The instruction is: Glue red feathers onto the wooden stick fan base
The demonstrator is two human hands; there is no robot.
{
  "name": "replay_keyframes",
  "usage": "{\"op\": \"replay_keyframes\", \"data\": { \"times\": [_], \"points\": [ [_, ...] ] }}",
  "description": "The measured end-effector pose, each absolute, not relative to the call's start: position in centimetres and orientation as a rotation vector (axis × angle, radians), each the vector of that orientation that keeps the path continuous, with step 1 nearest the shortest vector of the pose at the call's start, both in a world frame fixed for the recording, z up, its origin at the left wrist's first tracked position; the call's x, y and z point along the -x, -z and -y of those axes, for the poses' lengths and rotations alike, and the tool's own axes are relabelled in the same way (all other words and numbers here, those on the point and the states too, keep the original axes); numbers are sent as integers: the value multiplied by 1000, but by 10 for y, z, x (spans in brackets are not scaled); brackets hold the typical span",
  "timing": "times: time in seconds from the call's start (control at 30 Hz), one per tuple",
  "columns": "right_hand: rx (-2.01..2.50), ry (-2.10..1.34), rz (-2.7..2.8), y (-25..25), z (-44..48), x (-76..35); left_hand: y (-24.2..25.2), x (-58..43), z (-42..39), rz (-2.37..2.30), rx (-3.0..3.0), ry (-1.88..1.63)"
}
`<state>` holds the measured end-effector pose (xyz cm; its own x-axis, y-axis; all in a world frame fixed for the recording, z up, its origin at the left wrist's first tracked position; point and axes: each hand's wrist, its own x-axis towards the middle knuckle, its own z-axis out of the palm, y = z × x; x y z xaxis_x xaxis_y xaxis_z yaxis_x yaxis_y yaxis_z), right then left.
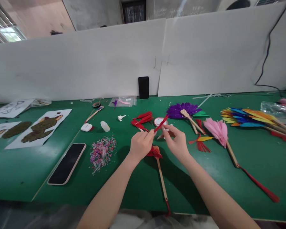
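Note:
Between my two hands a red feather (164, 121) is pinched above the table. My left hand (143, 143) grips its lower end with the fingers closed. My right hand (175, 138) holds the feather's side between thumb and fingertips. Just under the hands lies a fan with a wooden handle (161, 176), red petals at its head and a red tassel at its near end; the hands partly hide the head. More red feathers (143, 119) lie beyond my left hand. A round white lid with a red rim (158, 121) sits behind the held feather.
A pile of sequins (102, 152), a phone (67, 163), a small white bottle (105, 126) and a white case (86, 127) lie left. Right are a purple feather fan (181, 110), a pink fan (216, 130) and multicoloured fans (248, 117). A black phone (143, 87) leans on the white partition.

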<state>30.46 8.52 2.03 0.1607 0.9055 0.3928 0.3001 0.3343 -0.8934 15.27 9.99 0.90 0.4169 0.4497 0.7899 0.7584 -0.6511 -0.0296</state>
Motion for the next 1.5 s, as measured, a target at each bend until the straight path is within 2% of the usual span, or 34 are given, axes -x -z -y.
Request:
{"op": "replay_keyframes", "data": {
  "times": [0.27, 0.83, 1.17, 1.37, 1.5],
  "points": [
    [1259, -532, 1448, -17, -85, -307, -6, -153, -99, 1173, 2422, 1124],
    [1267, -470, 1501, -13, -86, -308, -16, -160, -93, 1794, 2610, 1821],
    [1247, -347, 1628, -8, -85, -309, -16, -161, -96, 1920, 2504, 1921],
    [1165, -300, 1630, -30, -74, -311, -41, -141, -98, 1980, 2189, 2115],
    [1137, -409, 1609, -51, -44, -318, -68, -134, -59, 2004, 2316, 2300]
  ]
}}
